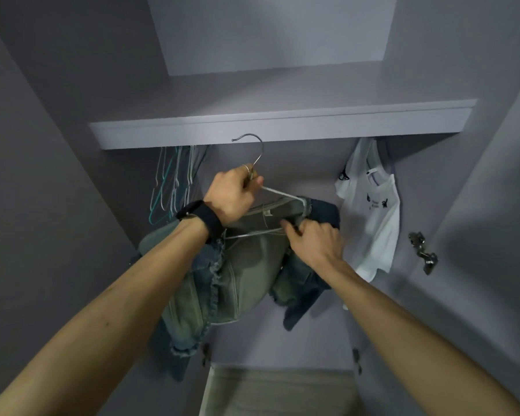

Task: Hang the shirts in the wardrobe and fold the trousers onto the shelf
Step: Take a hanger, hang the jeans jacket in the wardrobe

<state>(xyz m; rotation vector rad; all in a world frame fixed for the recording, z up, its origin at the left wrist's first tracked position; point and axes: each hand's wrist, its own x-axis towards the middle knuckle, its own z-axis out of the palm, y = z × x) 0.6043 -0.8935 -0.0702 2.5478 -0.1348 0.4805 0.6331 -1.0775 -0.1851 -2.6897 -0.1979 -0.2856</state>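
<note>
A faded denim garment point(237, 277) with frayed edges hangs over a wire hanger point(254, 154) in front of the open wardrobe. My left hand point(231, 196) grips the hanger just under its hook, which points up below the shelf point(282, 124). My right hand point(315, 241) pinches the denim at the hanger's bottom bar. A white printed T-shirt point(373, 217) hangs at the right under the shelf.
Several empty wire hangers point(174, 181) hang bunched at the left under the shelf. A metal door hinge point(424, 250) sits on the right wardrobe wall. The upper compartment point(273, 34) above the shelf is open. A lower panel or drawer edge point(279, 385) lies below.
</note>
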